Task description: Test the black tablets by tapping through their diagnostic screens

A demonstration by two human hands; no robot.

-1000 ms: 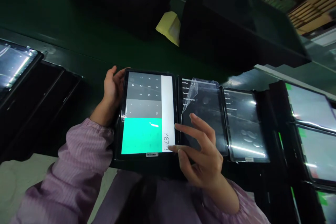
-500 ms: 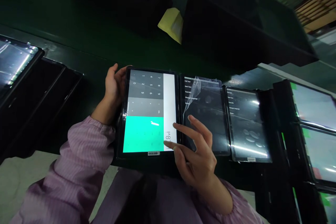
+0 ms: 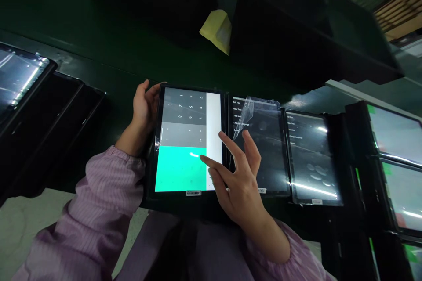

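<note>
Right-hand fingers lie over the tablet's calculator screen.

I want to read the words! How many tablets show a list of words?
2. The tablet with peeling clear film lies beside the calculator tablet, and the tablet further right lies next to it. More may be hidden in the dark stacks.

I have free room on the dark green tabletop beyond the calculator tablet — up to the black bin; rightward, the tablet row blocks passage, I think — shadow hides edges.
</note>
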